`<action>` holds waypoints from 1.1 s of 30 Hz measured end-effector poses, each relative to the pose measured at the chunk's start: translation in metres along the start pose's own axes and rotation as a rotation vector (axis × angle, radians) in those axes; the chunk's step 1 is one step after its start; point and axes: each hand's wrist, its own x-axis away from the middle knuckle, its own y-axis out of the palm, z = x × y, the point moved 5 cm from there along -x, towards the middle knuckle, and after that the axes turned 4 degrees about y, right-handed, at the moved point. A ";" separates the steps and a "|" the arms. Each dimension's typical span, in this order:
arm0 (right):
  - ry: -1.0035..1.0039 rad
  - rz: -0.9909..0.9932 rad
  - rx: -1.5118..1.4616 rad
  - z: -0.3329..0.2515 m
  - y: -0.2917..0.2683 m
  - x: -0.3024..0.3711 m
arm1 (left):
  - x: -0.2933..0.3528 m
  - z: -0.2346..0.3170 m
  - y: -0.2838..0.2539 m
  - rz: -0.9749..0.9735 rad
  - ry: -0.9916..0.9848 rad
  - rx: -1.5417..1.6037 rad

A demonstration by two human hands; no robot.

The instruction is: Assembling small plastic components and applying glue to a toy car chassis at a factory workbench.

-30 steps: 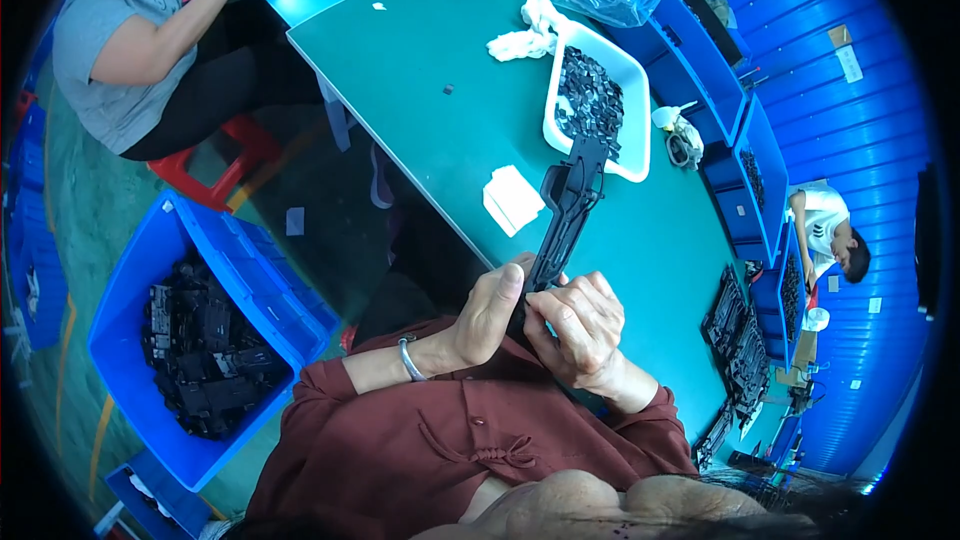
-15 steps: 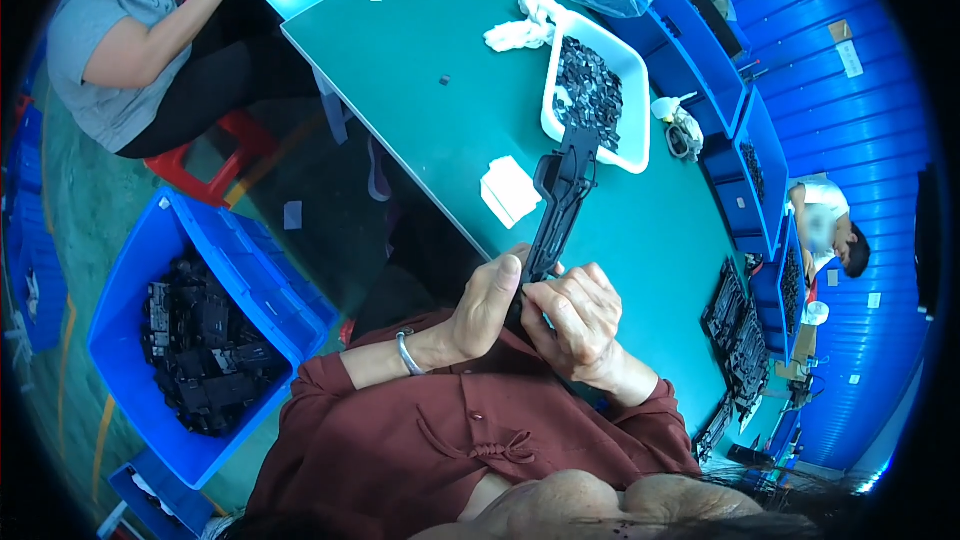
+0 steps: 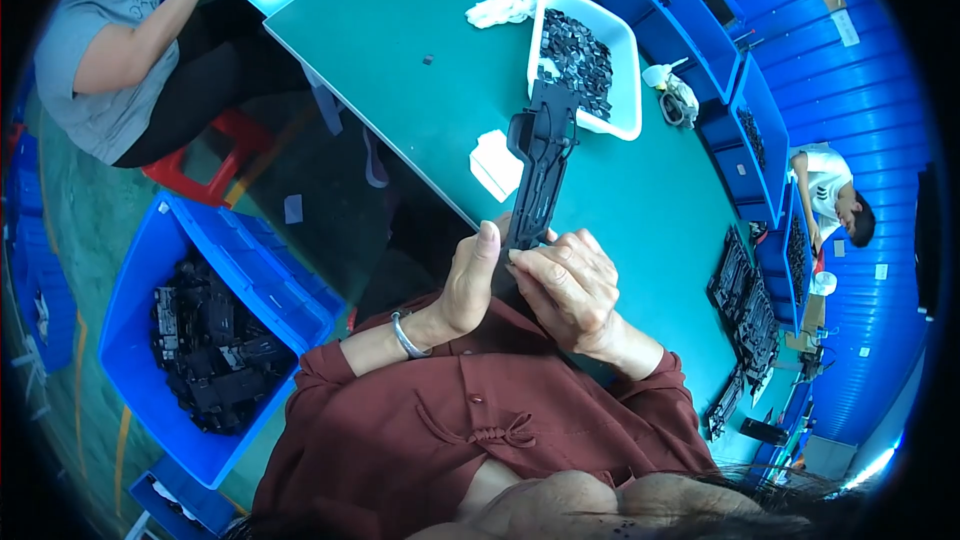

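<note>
Between my two hands stands a long black moulded plastic part (image 3: 543, 165), tilted with its broad end away from me. My left hand (image 3: 468, 280) grips its near end from the left, thumb raised along the side. On the right, my right hand (image 3: 568, 285) pinches the same near end with thumb and forefinger. The part's far end overlaps a white tray (image 3: 628, 90) of small dark pieces (image 3: 578, 55). A white paper block (image 3: 494, 166) lies just left of the part on the green table (image 3: 420, 110).
Left of me, a blue crate (image 3: 130, 330) holds several black parts (image 3: 215, 350). More black parts (image 3: 742, 300) lie along the table's right side, near blue bins (image 3: 755, 150). One co-worker (image 3: 120, 60) sits at the far left; another person (image 3: 830, 190) is at the right.
The black part has turned slightly, showing more of its broad face. My view has shifted a little, so the table and tray sit higher. Both hands keep hold of the near end.
</note>
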 end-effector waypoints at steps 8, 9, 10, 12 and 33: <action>0.026 0.062 -0.062 -0.002 -0.001 -0.002 | 0.001 0.007 0.001 0.026 0.007 -0.042; 0.025 0.065 -0.062 -0.003 -0.001 -0.001 | 0.001 0.007 0.001 0.010 0.024 -0.004; 0.026 0.082 -0.034 -0.004 -0.003 -0.001 | 0.001 0.005 0.000 0.008 0.025 -0.006; 0.023 0.103 -0.010 -0.004 -0.005 0.000 | 0.004 -0.004 -0.004 0.057 0.018 0.070; 0.781 -0.155 -0.842 0.027 0.040 0.031 | 0.006 0.003 -0.037 0.171 0.488 -0.508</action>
